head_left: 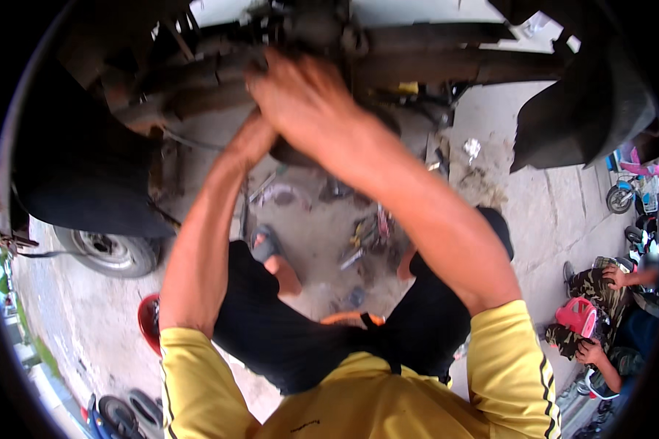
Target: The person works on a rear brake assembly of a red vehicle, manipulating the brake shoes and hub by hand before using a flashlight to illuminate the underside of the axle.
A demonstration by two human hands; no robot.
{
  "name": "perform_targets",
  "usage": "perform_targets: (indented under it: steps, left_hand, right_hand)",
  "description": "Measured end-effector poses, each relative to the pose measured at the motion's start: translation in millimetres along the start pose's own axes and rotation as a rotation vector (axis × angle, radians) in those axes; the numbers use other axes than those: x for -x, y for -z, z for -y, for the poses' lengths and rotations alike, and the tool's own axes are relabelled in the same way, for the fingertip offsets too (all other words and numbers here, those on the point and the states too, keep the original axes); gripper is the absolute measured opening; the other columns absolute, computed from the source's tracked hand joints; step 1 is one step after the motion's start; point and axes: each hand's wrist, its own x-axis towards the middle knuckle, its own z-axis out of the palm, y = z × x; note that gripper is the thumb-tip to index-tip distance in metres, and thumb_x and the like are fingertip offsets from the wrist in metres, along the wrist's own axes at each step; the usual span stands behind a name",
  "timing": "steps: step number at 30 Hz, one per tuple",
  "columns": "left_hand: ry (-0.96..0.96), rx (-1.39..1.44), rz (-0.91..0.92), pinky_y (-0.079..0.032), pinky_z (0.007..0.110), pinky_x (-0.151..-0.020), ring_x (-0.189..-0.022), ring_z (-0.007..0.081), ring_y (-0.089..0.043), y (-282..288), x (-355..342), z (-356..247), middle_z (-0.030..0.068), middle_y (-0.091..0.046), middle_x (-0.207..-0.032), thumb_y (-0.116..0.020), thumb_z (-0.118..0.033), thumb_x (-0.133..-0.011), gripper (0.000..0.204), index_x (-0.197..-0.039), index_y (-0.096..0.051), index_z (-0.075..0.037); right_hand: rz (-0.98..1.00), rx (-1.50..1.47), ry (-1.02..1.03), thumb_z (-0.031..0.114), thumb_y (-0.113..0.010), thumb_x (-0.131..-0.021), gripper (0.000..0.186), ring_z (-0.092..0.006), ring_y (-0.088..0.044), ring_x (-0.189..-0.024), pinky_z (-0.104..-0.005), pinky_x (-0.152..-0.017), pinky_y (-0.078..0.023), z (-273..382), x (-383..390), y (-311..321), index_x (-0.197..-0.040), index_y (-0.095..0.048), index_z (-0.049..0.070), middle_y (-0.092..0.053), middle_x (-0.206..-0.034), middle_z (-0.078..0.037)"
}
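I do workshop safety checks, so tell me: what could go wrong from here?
The bare right hand is close to the dark metal beam; a slip might scrape it. Loose metal-looking pieces lie on the ground, to the right of the open sandal; stepping on them could cause a stumble.

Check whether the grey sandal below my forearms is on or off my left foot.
On: the grey sandal wraps the front of your left foot, with bare skin showing behind it.

Left fingers hidden behind right hand [299, 96]
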Motion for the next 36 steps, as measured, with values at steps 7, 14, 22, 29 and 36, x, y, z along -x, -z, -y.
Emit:
perform_targets:
  steps: [7, 14, 22, 29, 36]
  left_hand:
    - [0.057, -0.076, -0.093, -0.033, 0.034, -0.105, -0.126, 0.0258, -0.045, -5, 8, 3, 0.0212, -0.051, -0.132, -0.041, -0.038, -0.096, 0.057, -0.130, -0.046, 0.007]
    - [0.017, -0.046, -0.071, -0.037, 0.036, -0.097, -0.112, 0.0301, -0.056, -3, -3, -2, 0.0258, -0.061, -0.117, -0.042, -0.043, -0.093, 0.059, -0.117, -0.056, 0.009]
    - [0.034, -0.105, -0.063, -0.040, 0.037, -0.088, -0.092, 0.0301, -0.057, 2, 7, 1, 0.0242, -0.064, -0.101, -0.042, -0.034, -0.091, 0.047, -0.101, -0.060, 0.008]
    - [-0.022, -0.207, 0.074, -0.036, 0.034, -0.099, -0.112, 0.0311, -0.054, 12, -3, 20, 0.0219, -0.060, -0.117, -0.045, -0.027, -0.091, 0.042, -0.114, -0.059, 0.005]
    - [0.035, -0.003, 0.011, -0.036, 0.032, -0.098, -0.106, 0.0259, -0.054, 6, -6, 15, 0.0165, -0.062, -0.112, -0.048, -0.027, -0.090, 0.040, -0.110, -0.059, 0.005]
  right_hand:
    - [-0.172, -0.317, 0.217, 0.019, -0.055, -0.085, 0.026, -0.0339, -0.056, -0.104, -0.0412, -0.088, -0.045, -27, -7, -23, -0.109, -0.058, 0.008, -0.054, -0.111, -0.022]
    - [-0.098, -0.510, -0.053, 0.010, -0.046, -0.090, 0.026, -0.0410, -0.056, -0.107, -0.0456, -0.092, -0.045, -42, 7, 14, -0.107, -0.061, -0.002, -0.059, -0.111, -0.026]
    - [-0.285, -0.080, 0.029, 0.021, -0.064, -0.082, 0.015, -0.0337, -0.067, -0.077, -0.0449, -0.067, -0.052, -37, 26, 18, -0.088, -0.068, 0.008, -0.066, -0.079, -0.017]
    - [0.006, -0.293, -0.561, 0.038, -0.057, -0.091, 0.041, -0.0388, -0.062, -0.097, -0.0431, -0.085, -0.047, -74, 69, 35, -0.112, -0.063, 0.003, -0.065, -0.100, -0.025]
    - [0.227, -1.523, -1.103, 0.021, -0.058, -0.093, 0.027, -0.0137, -0.058, -0.094, -0.0279, -0.080, -0.044, -138, 120, -43, -0.113, -0.065, 0.003, -0.067, -0.103, -0.006]
